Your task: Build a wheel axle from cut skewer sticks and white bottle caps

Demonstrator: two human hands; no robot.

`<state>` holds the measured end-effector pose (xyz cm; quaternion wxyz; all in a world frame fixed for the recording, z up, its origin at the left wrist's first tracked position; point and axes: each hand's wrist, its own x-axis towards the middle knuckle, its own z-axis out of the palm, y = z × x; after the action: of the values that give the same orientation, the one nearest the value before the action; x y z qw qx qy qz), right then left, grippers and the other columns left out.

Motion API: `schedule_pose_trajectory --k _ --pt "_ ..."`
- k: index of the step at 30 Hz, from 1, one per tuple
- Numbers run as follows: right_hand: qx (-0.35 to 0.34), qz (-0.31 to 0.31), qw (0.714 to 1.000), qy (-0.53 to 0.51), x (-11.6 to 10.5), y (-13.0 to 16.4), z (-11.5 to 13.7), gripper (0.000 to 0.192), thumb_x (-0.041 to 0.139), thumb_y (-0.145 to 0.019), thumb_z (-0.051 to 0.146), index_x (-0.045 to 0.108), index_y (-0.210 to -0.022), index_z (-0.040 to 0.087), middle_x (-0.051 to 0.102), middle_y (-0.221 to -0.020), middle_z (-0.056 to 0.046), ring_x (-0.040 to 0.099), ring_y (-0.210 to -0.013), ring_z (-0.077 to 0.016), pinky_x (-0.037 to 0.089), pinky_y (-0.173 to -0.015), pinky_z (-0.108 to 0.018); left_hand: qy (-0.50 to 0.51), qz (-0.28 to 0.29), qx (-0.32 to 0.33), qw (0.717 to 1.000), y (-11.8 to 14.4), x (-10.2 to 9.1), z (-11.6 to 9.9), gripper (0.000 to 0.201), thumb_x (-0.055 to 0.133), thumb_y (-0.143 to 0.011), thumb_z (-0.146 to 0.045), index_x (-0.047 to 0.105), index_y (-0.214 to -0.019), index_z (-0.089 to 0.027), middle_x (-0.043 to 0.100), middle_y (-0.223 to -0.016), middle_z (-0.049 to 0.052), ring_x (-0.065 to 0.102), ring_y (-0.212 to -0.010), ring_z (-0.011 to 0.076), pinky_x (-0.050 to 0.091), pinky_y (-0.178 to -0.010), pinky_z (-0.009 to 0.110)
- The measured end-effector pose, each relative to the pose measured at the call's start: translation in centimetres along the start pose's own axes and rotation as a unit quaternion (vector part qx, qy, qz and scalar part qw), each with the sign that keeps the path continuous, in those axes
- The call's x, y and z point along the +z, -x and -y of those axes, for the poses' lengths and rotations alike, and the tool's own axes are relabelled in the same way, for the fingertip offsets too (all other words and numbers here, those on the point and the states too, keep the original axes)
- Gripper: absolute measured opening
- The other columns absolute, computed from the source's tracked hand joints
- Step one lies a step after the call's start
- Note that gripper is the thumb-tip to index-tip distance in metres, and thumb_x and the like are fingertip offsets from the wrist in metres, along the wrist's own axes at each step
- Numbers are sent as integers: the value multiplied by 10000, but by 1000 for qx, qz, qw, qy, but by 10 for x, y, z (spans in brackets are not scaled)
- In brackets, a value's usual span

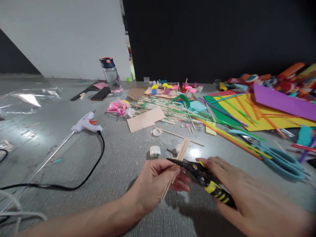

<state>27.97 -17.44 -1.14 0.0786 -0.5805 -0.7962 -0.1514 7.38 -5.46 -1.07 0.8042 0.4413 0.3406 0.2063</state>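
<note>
My left hand pinches a few thin wooden sticks together, their upper ends sticking up past the thumb and their lower ends showing below the palm. My right hand is wrapped around the black-and-yellow handles of a pair of snips. The dark jaws of the snips lie across the sticks just above my left thumb; whether they bite into the wood I cannot tell. Just beyond stand a white bottle cap and a white ring-shaped cap. Another white piece is partly hidden behind the sticks.
A glue gun with a black cord lies left, near a water bottle. Behind my hands are a pile of wooden sticks and a cardboard piece. Blue scissors, pipe cleaners and coloured sheets fill the right.
</note>
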Motion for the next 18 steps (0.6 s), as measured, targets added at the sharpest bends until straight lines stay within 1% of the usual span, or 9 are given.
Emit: schedule_pose_trajectory --k 4,7,11,14,18 --pt "30 38 998 -45 -1 6 -3 631 449 -840 238 317 -1446 121 630 -1292 -209 696 -1081 -307 647 -806 -361 8 9 13 1000 0 -1 0 227 788 -780 -353 772 -737 -131 768 -722 65 716 -595 140 584 -627 243" --pt "48 68 993 -87 -2 6 -4 684 454 -850 240 241 -1496 166 622 -1321 -164 681 -1111 -292 636 -845 -363 14 11 17 1000 -1 -1 1 239 797 -770 -368 783 -750 -131 769 -716 61 713 -602 133 591 -636 237" --pt "73 117 983 -119 -4 4 -3 762 476 -845 239 161 -1538 194 605 -1358 -135 669 -1137 -284 636 -843 -359 32 10 21 999 -1 -1 4 242 810 -753 -380 787 -750 -139 774 -726 54 718 -626 135 607 -652 244" --pt "81 130 979 -135 -4 3 -4 790 482 -842 233 135 -1552 220 585 -1391 -114 657 -1159 -274 629 -864 -361 29 13 19 999 0 -1 4 232 794 -769 -365 790 -755 -133 776 -730 59 721 -638 136 608 -653 240" --pt "88 132 977 -143 -4 4 -4 791 487 -833 211 152 -1549 232 583 -1394 -110 655 -1159 -275 629 -843 -357 24 10 21 999 0 -2 4 218 773 -786 -344 782 -740 -131 780 -738 65 726 -631 137 603 -647 233"
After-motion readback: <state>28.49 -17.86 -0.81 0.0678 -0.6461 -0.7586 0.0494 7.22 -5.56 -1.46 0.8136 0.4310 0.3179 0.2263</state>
